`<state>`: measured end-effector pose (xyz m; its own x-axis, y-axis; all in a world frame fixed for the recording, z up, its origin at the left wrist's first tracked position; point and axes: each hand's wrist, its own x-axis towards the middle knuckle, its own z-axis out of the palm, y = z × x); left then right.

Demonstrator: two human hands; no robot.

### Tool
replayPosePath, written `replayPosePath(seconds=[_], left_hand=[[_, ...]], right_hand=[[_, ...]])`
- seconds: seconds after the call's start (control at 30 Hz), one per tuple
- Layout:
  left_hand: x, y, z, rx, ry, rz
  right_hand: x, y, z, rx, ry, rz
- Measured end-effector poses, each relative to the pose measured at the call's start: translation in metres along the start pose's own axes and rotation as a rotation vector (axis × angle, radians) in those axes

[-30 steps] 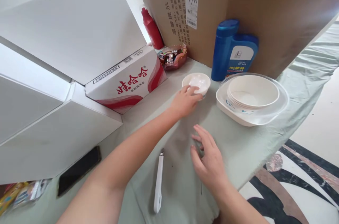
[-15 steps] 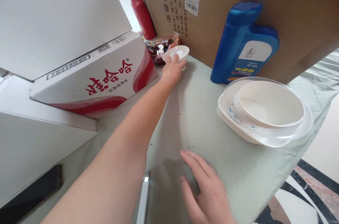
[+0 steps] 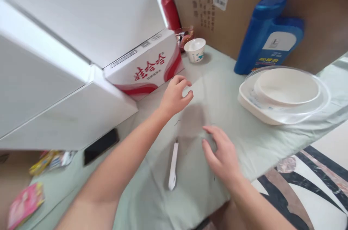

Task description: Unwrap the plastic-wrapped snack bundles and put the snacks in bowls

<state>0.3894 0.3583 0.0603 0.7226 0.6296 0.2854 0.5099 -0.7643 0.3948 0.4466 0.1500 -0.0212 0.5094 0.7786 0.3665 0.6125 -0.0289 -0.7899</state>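
My left hand (image 3: 178,96) hovers above the cloth in front of the white carton, empty, fingers apart and curled. Beyond it a small white paper bowl (image 3: 195,55) with a blue-green print stands upright at the back. My right hand (image 3: 221,152) holds nothing, its thumb and fingers apart, low over the cloth. Between my forearms lies a slim white-handled tool (image 3: 173,168) with a short dark tip; its kind is unclear.
Behind the bowl are a dish of wrapped snacks (image 3: 186,36) and a red bottle (image 3: 170,8). A carton (image 3: 152,67) and a phone (image 3: 101,146) lie left. At right, a blue jug (image 3: 268,38) stands by stacked white bowls (image 3: 288,85). A large cardboard box (image 3: 239,9) closes the back.
My left hand has let go of the small paper bowl and drawn back toward me. The bowl stays by the snack dish. The view has shifted, showing more of the table's left side.
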Motion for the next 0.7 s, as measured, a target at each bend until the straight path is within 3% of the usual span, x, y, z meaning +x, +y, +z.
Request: replayPosePath(seconds=[0.17, 0.27, 0.33, 0.47, 0.6, 0.7], left_hand=[[-0.163, -0.005, -0.064, -0.422, 0.196, -0.508], [-0.258, -0.010, -0.079, -0.612, 0.329, -0.779], [-0.305, -0.014, -0.083, -0.691, 0.418, -0.894], [-0.355, -0.023, -0.091, -0.852, 0.534, -0.930], [-0.370, -0.027, -0.103, -0.961, 0.631, -0.917], [-0.378, -0.029, -0.112, -1.035, 0.649, -0.929]], right_hand=[[-0.021, -0.021, 0.014, 0.047, -0.078, -0.141], [-0.037, -0.039, 0.030, 0.040, -0.142, -0.196], [-0.046, -0.051, 0.043, 0.024, -0.171, -0.258], [-0.063, -0.073, 0.067, -0.025, -0.230, -0.374], [-0.080, -0.101, 0.072, -0.117, -0.287, -0.378], [-0.087, -0.123, 0.071, -0.166, -0.409, -0.371]])
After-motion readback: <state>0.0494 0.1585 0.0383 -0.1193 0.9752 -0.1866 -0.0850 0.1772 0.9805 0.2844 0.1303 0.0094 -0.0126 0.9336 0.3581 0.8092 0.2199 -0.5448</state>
